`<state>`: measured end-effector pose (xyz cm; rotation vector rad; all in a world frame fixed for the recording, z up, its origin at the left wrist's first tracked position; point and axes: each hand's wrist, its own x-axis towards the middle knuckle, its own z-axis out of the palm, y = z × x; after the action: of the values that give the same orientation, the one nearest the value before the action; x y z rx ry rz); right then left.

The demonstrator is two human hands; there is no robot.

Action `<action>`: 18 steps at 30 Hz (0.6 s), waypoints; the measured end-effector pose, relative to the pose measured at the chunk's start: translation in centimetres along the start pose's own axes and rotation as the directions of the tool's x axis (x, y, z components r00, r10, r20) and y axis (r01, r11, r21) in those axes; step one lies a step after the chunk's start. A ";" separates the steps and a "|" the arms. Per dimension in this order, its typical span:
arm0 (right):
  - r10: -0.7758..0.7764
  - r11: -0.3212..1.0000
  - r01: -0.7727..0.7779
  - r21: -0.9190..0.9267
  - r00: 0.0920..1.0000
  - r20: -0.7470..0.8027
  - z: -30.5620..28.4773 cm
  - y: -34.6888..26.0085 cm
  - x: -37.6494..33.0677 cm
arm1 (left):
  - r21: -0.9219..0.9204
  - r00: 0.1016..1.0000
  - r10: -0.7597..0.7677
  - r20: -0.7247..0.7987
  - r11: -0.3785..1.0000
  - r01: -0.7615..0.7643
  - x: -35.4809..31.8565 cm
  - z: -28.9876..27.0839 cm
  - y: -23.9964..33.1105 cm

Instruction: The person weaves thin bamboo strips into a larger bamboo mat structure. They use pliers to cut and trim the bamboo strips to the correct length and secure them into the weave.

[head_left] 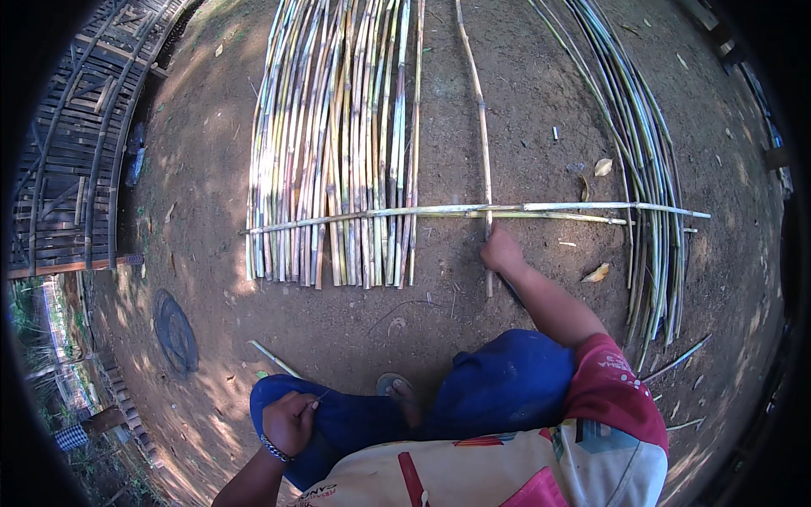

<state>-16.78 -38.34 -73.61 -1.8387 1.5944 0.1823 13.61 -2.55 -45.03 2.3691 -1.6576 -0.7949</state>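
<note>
Here, a person crouches on bare dirt, weaving bamboo strips into a mat.

The right hand point(500, 250) reaches out to twelve o'clock and closes around a single upright bamboo strip point(482, 127), just where it meets the two long crosswise strips point(557, 209). The left hand point(290, 420) rests curled on the left knee at seven o'clock, holding nothing that shows. At eleven o'clock lies the woven row of strips point(334, 152); at two o'clock a loose bundle of green strips point(646, 169) curves along the ground point(211, 169).
</note>
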 end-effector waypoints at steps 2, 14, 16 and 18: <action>-0.004 0.993 0.010 -0.117 0.999 0.052 0.5 -0.3 0.4 | -0.004 1.000 -0.003 0.010 1.000 0.003 0.2 0.2 0.2; -0.231 0.940 0.299 -0.163 0.911 0.341 3.6 -11.3 -3.0 | -0.001 0.997 -0.075 0.002 0.997 0.075 -1.3 -0.1 -0.7; -0.240 0.936 0.311 -0.167 0.907 0.347 3.4 -11.8 -2.5 | -0.009 0.996 -0.087 0.000 0.996 0.087 -1.4 0.0 -0.6; -0.276 0.928 0.341 -0.148 0.899 0.341 3.3 -11.9 -1.7 | -0.021 0.996 -0.092 -0.011 0.996 0.091 -1.4 0.0 -0.4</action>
<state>-5.21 -34.90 -70.44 -2.0723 1.0780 0.4855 13.59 -1.10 -44.71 2.4459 -1.5385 -0.8078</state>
